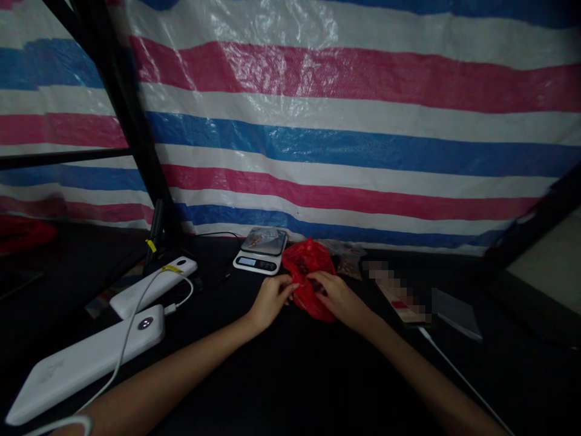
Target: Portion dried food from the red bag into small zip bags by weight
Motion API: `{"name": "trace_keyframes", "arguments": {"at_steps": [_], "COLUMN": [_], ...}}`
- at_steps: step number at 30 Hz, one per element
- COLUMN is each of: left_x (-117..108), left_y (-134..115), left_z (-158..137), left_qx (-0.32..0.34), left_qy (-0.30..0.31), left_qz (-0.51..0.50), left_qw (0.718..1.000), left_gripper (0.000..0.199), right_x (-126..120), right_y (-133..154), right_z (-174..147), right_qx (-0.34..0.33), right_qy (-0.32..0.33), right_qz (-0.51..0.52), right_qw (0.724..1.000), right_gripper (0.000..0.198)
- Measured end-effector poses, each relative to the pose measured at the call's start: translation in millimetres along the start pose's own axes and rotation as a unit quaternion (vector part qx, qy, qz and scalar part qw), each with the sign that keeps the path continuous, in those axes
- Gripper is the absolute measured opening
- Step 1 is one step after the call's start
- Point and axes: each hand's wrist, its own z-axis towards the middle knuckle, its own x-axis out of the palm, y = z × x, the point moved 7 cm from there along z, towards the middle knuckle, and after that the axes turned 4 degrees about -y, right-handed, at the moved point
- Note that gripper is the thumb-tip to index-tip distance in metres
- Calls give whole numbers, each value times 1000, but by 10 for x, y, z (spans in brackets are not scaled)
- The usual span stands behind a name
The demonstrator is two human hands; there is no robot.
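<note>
A thin red plastic bag point(313, 298) lies on the dark table straight ahead, its mouth facing up and crumpled. My left hand point(271, 298) pinches the bag's near left edge between thumb and fingers. On the other side, my right hand point(341, 297) has its fingers closed on the right edge of the bag. What lies inside the bag is too dark to make out. Just behind my left hand is a white digital scale point(258, 261) with a lit display. On its pan rests a clear plastic bag point(263, 237) with small brownish bits in it.
Two white power banks point(91, 366) with a white cable lie at the left. Behind the red bag sits a clear bag of brown pieces point(349, 266). To the right are a partly blurred phone point(399, 300) on a cable and a clear plastic sleeve point(456, 313). Striped sheeting point(340, 139) hangs behind.
</note>
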Motion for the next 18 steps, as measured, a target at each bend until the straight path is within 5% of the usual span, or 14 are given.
{"name": "trace_keyframes", "arguments": {"at_steps": [6, 11, 18], "left_x": [-126, -83, -202], "left_y": [-90, -149, -239], "left_z": [-26, -11, -46], "left_qx": [35, 85, 120], "left_qy": [-91, -73, -125], "left_qz": [-67, -118, -31], "left_qw": [993, 987, 984], "left_gripper": [21, 18, 13], "right_x": [55, 169, 195], "right_y": [-163, -272, -334], "right_z": [15, -14, -36], "right_qx": [100, 151, 171], "right_qy": [-46, -44, -44], "right_qz": [156, 310, 400], "right_qw": [982, 938, 899], "right_gripper": [35, 28, 27]}}
